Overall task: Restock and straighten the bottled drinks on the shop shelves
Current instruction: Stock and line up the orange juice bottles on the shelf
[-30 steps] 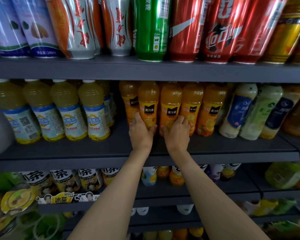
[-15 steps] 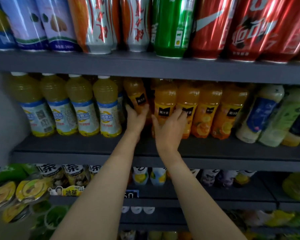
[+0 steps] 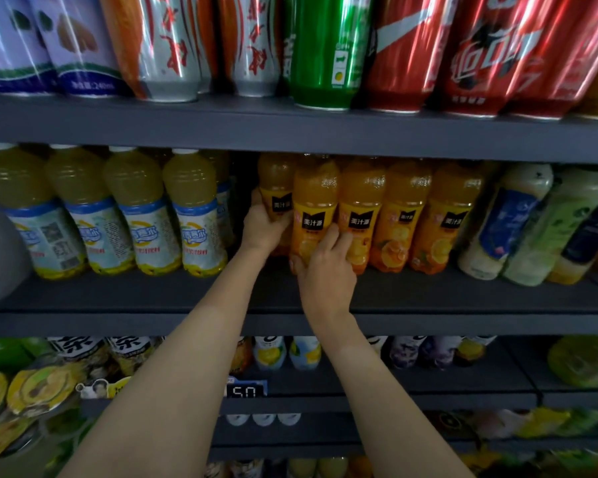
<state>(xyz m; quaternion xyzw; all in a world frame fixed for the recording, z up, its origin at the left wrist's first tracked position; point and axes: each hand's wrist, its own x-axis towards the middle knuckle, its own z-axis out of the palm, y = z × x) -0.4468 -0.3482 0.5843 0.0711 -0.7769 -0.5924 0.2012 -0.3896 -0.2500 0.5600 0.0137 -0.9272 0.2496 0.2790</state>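
Broadly, the middle shelf [image 3: 118, 298] carried everything that mattered, so places below are given from it. Above it ran a row of cans [image 3: 321, 50], blurred and leaning in the wide lens; below it sat lower shelves with mixed small bottles, too dim to sort. On the shelf itself, toward its left end, stood four pale yellow bottles [image 3: 132, 215] with blue-and-white labels, set slightly back from the front edge. Toward its right end leaned some white and green bottles [image 3: 546, 225]. Between those groups, at mid-shelf, stood the orange juice bottles [image 3: 397, 215] in a tight front row, touching one another.

The left hand [image 3: 261, 225] was wrapped around a rear orange bottle [image 3: 275, 188], which stood behind the front row's left end and deeper in on the shelf. The right hand [image 3: 325, 270] was curled around the base of the leftmost front bottle [image 3: 313, 208], thumb on one side and fingers [image 3: 342, 241] reaching across onto its neighbour.

Judging from the poses, the person was squaring up this corner of the orange row. The risk lay in the crowding: the front bottles touched, so a sideways tug on the gripped one could rock its neighbour and start the row tipping. The rear bottle sat close under the shelf above, so lifting it rather than sliding it might knock its cap against that underside. Two low grips on tall bottles also left the tops free to sway.
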